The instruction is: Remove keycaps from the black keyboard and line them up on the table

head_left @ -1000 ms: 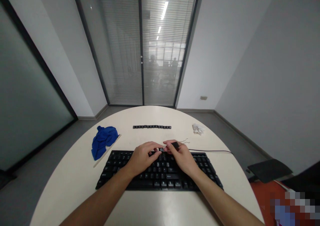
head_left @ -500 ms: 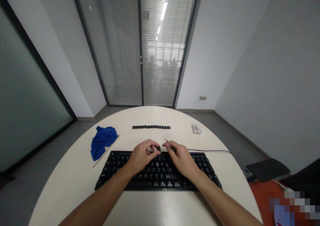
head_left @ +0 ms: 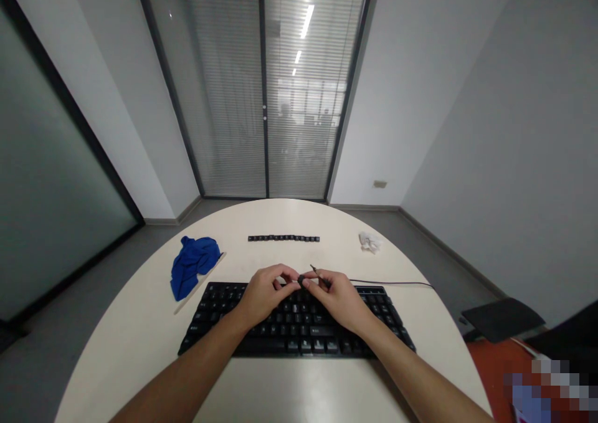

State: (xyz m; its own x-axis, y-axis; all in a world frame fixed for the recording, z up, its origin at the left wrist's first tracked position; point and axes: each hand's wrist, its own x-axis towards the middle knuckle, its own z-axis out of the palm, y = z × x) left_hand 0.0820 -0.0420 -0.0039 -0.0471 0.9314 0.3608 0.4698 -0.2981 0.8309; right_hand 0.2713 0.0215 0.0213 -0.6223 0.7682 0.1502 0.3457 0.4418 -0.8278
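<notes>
A small black keycap (head_left: 301, 280) is pinched at the fingertips of my left hand (head_left: 267, 293), above the upper rows of a black keyboard (head_left: 294, 331). My right hand (head_left: 337, 295) has its thumb and forefinger against the keycap's other side. A thin dark tool (head_left: 314, 268) is also held in the right hand, its narrow end sticking out beyond the fingers; its exact kind is too small to tell. Both forearms cross over the keyboard and hide parts of it. Beyond the hands lies a row of black keycaps (head_left: 283, 238).
A blue cloth (head_left: 194, 266) lies at the left of the round pale table (head_left: 299, 385), with a thin stick (head_left: 200, 284) beside it. Crumpled white material (head_left: 370, 242) sits at the right. A cable (head_left: 392, 282) runs off the right edge. A chair (head_left: 502, 319) stands at the right.
My right fingertips have come left to meet the keycap, which was in the left fingers alone. The thin tool now angles up from the right hand.
</notes>
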